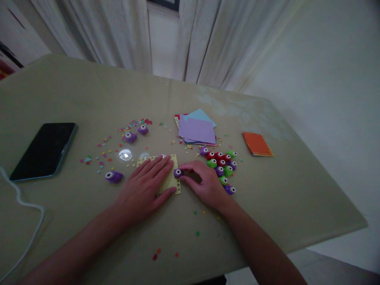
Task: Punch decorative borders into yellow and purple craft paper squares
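Note:
My left hand point(145, 186) lies flat with its fingers stretched over a yellow paper square point(170, 183), pressing it on the table. Small punched holes run along the edges of the square. My right hand point(204, 182) grips a small purple craft punch point(178, 173) between thumb and fingers, at the right edge of the paper. Just beyond the right hand, several red, green and purple craft punches point(219, 163) stand in a cluster, partly hidden by that hand. To the left lie three more purple punches, one of them a punch point(113, 177) near my left wrist.
A stack of coloured paper squares point(197, 130) lies behind my hands, and an orange square point(257, 143) with punched edges is at the right. A dark-screened tablet point(44, 150) and a white cable point(29, 204) are at the left. Paper confetti point(102, 156) is scattered about.

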Tool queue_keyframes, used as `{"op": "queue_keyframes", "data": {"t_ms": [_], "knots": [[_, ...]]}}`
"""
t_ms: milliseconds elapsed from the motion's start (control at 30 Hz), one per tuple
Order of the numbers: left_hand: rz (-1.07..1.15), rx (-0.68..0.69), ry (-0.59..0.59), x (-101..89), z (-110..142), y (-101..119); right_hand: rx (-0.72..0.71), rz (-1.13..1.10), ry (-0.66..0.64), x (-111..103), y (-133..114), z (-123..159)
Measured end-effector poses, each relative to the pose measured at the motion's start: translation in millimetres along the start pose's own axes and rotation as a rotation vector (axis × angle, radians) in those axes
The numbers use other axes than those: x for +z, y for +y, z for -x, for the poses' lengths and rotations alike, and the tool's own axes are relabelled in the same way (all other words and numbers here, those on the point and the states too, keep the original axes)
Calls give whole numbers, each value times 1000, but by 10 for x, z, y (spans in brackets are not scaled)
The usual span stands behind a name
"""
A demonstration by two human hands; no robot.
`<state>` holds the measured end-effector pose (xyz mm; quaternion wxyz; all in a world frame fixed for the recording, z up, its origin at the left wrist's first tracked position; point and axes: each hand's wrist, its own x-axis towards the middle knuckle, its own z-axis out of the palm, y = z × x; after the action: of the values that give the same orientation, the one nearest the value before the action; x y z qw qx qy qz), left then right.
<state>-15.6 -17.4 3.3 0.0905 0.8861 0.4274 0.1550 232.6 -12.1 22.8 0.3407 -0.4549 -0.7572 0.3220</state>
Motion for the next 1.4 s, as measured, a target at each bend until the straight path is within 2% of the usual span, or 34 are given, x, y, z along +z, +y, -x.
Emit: {"op": "queue_keyframes", "data": {"t_ms": [300, 633, 933, 1167, 1400], "knots": [[106, 115, 195, -92, -55, 63, -213, 206, -19, -3, 17, 49], [94, 77, 111, 15, -43, 9, -223, 176, 5, 44, 37, 25], [123, 92, 96, 15, -54, -12, -238, 153, 1, 44, 69, 25], [119, 122, 140, 14, -57, 13, -213, 143, 7, 38, 47, 26], [153, 118, 118, 20, -57, -10, -211, 134, 9, 44, 69, 38]]}}
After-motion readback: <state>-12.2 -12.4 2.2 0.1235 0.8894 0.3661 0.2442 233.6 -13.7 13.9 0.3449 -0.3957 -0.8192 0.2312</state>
